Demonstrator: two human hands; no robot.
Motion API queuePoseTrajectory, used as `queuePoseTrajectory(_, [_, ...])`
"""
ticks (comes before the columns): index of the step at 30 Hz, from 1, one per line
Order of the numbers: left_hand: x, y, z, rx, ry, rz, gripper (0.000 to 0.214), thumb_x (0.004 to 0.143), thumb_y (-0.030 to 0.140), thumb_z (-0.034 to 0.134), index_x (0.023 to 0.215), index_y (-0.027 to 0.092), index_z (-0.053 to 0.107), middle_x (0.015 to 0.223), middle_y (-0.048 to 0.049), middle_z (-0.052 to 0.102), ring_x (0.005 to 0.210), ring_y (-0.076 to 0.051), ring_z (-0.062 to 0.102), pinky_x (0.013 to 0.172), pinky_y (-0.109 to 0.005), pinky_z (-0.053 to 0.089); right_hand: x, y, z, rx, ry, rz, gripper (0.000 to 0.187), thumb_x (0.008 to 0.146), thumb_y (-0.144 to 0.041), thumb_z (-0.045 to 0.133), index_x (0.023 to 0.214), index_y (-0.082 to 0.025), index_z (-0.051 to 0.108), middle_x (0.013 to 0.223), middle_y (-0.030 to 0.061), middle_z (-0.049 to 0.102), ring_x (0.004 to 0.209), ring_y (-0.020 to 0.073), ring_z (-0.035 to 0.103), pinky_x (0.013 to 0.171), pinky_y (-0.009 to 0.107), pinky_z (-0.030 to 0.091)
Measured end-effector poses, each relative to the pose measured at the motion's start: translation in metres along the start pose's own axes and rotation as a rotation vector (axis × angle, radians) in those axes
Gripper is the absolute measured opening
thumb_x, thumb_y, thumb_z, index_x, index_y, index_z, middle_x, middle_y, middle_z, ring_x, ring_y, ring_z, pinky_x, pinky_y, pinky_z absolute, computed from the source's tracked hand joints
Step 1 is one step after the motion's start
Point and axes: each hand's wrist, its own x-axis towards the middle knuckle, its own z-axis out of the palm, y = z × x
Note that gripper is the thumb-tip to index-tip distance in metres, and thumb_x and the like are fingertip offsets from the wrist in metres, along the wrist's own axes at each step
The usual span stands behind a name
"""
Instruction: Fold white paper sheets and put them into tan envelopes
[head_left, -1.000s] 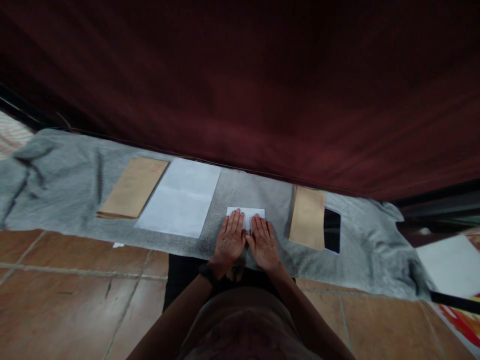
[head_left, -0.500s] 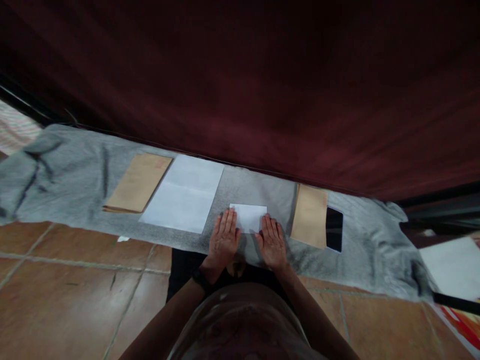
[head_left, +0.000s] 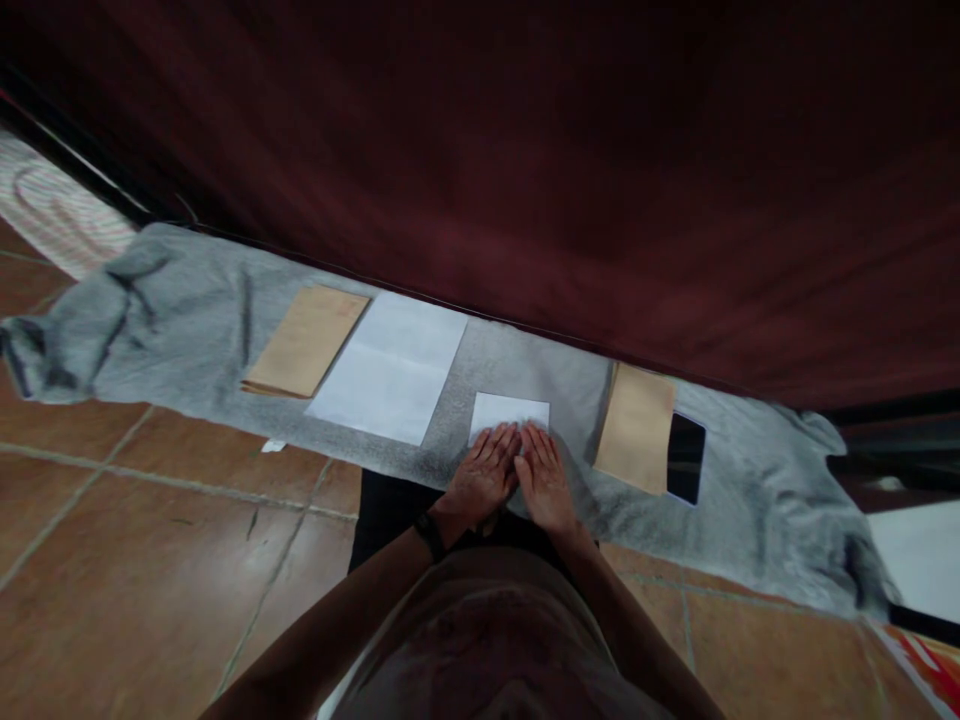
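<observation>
1. Small white paper (head_left: 511,408) lies on the grey cloth (head_left: 525,360), directly ahead of the person's body, beyond and partly under the fingers.
2. Its visible part runs longer side to side, across the line of the fingers; near edge hidden by the hands, so full shape cannot be told.
3. Left hand (head_left: 484,472) and right hand (head_left: 546,480) both touch it. Left covers its near middle, right its near right corner; neither is clearly nearer.
4. Fingers extended, palms down, laid flat; nothing pinched. The hands meet or nearly meet at the thumbs.
5. Paper smooth, matt, straight-edged. Cloth soft-looking, creased towards both ends.
6. Left of the hands: large white sheet (head_left: 394,365), faintly rippled, beside tan folded paper (head_left: 307,340).
7. Right: another tan piece (head_left: 636,428), oblong, against a glossy black phone (head_left: 686,458).
</observation>
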Motion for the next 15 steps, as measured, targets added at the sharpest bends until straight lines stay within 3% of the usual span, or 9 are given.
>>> queuePoseTrajectory(4, [-0.003, -0.001, 0.003, 0.001, 0.000, 0.004, 0.060, 0.101, 0.023, 0.034, 0.157, 0.005, 0.029, 0.163, -0.0177, 0.033, 0.155, -0.025, 0.024, 0.126, -0.049, 0.024, -0.004, -0.011, 0.003, 0.001, -0.052, -0.022, 0.057, 0.109, -0.034, 0.027, 0.162, -0.013, 0.022, 0.164, 0.0115, 0.033, 0.153, 0.0224, 0.030, 0.124, 0.047, 0.029])
queuePoseTrajectory(15, [-0.018, -0.011, -0.009, 0.042, 0.000, -0.084, 0.062, 0.102, 0.030, 0.042, 0.157, 0.006, 0.030, 0.162, -0.0186, 0.035, 0.154, -0.026, 0.026, 0.126, -0.046, 0.027, -0.019, -0.002, -0.001, -0.129, 0.011, -0.034, 0.061, 0.107, -0.038, 0.038, 0.160, -0.011, 0.026, 0.162, 0.0143, 0.036, 0.150, 0.0269, 0.035, 0.124, 0.050, 0.027])
